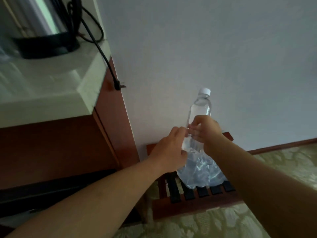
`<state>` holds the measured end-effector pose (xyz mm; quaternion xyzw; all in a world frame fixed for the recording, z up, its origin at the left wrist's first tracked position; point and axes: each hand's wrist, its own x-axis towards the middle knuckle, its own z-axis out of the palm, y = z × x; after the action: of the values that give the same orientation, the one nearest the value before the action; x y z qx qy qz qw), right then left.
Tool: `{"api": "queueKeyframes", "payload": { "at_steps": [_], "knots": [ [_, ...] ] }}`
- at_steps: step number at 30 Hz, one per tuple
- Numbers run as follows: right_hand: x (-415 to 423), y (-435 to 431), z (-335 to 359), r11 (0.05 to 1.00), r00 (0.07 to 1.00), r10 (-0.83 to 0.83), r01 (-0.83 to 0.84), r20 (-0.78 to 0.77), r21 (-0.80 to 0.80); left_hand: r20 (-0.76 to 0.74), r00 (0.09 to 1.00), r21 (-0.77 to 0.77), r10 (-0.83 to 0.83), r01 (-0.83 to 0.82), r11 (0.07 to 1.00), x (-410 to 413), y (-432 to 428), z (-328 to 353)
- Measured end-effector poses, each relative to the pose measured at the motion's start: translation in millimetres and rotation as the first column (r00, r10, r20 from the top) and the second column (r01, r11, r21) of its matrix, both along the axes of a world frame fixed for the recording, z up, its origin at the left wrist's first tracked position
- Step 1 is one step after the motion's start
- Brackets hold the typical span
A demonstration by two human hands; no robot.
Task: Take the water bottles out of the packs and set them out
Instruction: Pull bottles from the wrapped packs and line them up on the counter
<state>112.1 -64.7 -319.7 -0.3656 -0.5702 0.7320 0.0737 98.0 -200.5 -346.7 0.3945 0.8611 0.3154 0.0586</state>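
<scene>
Hands meet halfway up the clear plastic water bottle with a white cap, upright in crumpled clear plastic wrap on a reddish wooden rack with black straps by the wall. Left hand fingers pinch the wrap; right hand fingers curl round the bottle.

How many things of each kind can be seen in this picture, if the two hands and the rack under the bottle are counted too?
water bottle: 1
plastic wrap: 1
hands: 2, left hand and right hand
wooden rack: 1
kettle: 1
power cord: 1
Total: 7
</scene>
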Motion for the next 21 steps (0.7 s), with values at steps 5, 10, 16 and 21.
{"api": "queueKeyframes", "payload": {
  "at_steps": [5, 10, 16, 21],
  "knots": [
    [33.2, -4.4, 38.6, 0.996, 0.989, 0.087, -0.089, -0.124, -0.016, 0.662, 0.749, 0.266, 0.026, -0.268, 0.926, 23.4, 16.1, 34.5],
    [61.7, 4.2, 71.5, 0.989, 0.962, 0.139, -0.146, -0.235, -0.015, 0.672, 0.729, 0.458, -0.130, -0.272, 0.846, 45.1, 34.8, 56.2],
    [95.1, 19.9, 116.5, 0.902, 0.882, 0.408, -0.351, -0.234, 0.252, 0.435, 0.898, 0.454, 0.068, -0.283, 0.845, 69.7, 45.4, 78.2],
    [117.5, 20.4, 143.8, 0.795, 0.799, 0.567, -0.468, -0.201, 0.386, 0.344, 0.922, 0.485, 0.176, -0.335, 0.808, 96.2, 40.2, 100.2]
  ]
}}
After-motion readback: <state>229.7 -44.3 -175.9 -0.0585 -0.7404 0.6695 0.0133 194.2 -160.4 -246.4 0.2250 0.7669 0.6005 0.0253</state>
